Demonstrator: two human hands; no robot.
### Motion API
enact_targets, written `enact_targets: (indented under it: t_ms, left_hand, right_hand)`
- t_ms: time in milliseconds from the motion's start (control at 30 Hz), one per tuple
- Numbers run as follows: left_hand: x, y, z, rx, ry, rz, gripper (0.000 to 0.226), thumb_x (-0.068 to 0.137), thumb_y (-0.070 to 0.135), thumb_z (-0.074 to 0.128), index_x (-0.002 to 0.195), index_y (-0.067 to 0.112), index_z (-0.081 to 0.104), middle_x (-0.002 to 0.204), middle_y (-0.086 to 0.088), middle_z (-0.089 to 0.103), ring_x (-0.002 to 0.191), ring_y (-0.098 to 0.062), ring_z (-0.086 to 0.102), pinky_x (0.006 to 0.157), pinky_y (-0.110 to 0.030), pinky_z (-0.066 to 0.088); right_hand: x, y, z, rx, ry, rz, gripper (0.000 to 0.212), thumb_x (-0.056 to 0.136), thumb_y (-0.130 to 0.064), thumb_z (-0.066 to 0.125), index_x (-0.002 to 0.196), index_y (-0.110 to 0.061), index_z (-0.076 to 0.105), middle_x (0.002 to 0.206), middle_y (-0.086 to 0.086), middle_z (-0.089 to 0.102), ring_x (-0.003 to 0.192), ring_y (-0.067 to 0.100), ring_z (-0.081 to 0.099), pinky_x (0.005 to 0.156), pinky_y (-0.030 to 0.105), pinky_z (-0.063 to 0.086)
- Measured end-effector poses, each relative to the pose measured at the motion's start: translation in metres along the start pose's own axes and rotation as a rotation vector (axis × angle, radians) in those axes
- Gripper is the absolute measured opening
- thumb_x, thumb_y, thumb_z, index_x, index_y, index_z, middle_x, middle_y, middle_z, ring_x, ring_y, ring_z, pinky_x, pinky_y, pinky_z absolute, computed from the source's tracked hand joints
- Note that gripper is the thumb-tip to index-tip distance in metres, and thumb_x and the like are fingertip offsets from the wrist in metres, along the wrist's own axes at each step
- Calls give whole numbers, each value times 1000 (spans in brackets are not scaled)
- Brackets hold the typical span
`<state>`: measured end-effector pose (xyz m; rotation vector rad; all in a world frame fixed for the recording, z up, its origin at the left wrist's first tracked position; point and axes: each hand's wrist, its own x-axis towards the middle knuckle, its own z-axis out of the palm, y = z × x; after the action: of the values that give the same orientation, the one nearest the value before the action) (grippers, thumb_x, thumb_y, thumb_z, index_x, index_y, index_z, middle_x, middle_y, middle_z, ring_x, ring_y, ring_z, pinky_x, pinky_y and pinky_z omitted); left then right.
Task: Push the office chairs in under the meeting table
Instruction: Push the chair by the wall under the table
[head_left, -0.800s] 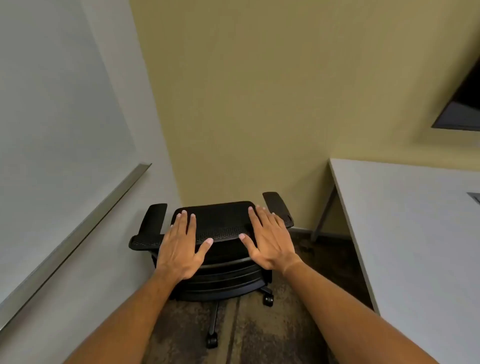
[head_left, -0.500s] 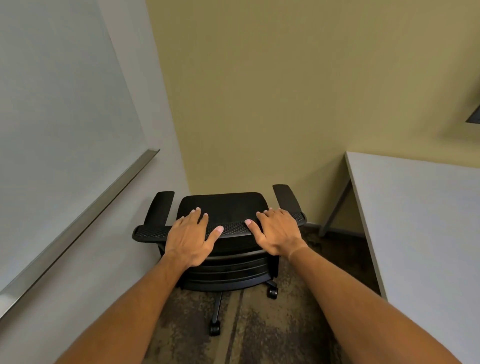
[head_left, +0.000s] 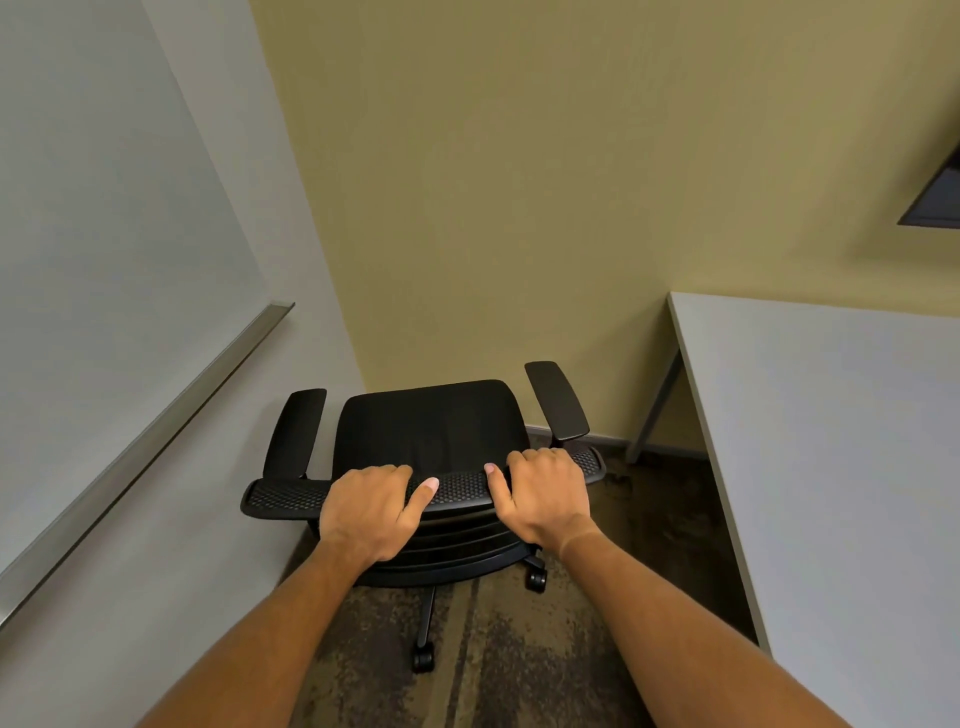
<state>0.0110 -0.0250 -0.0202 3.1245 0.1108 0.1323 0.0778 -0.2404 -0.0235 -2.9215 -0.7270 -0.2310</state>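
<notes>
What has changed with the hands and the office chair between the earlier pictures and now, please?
Both hands have gone from lying flat on the backrest to gripping it: the left hand and right hand now curl their fingers over the top edge of the office chair. The backrest looks more upright, exposing more of the seat. The chair is still in the corner, left of the meeting table, not under it.

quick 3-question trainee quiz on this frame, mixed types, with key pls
1. True or false: both hands grip the top edge of the chair backrest.
2. Where is the meeting table relative to the chair? A) to its right B) to its left C) behind the person
3. Fill in: the chair seat faces the ___ wall, not the table.

Key:
1. True: left hand and right hand curl over the edge.
2. A
3. yellow; the yellow wall is straight ahead of the seat.
</notes>
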Motion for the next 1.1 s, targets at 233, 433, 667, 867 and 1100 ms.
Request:
enact_targets:
  t_ms: [233,433,667,867,1100]
  left_hand:
    - [-17,9,1,15,26,27,81,88,69,4,116,24,65,99,5,71,86,-12,66,69,-29,49]
    - [-28,31,-3,6,48,78,87,83,72,-1,108,23,67,95,4,71,82,-14,65,68,-31,51]
    - [-33,70,-9,-7,17,170,79,90,68,11,136,18,51,138,-4,58,115,-21,61,89,-37,51]
    - [-30,93,-13,-9,-72,304,82,92,64,7,150,10,26,156,-9,32,143,-18,30,117,-34,22]
    - [-16,115,-10,-16,-66,410,78,94,62,9,149,10,28,156,-7,33,144,-14,27,119,-31,12]
  right_hand:
    - [-28,0,-6,-8,2,11,59,98,-51,21,79,-14,63,78,5,66,73,22,59,76,38,45]
    - [-58,11,-18,-7,-3,68,59,98,-52,22,80,-15,64,78,4,67,73,21,60,77,37,46]
    - [-97,35,-36,-15,12,167,60,97,-54,22,72,-17,62,69,1,64,66,18,57,72,37,46]
    - [-131,45,-46,-40,15,268,60,96,-51,20,69,-17,62,67,1,62,64,19,57,70,37,44]
    - [-158,50,-47,-14,-24,437,70,97,-49,12,136,-6,51,138,20,53,131,33,46,106,42,40]
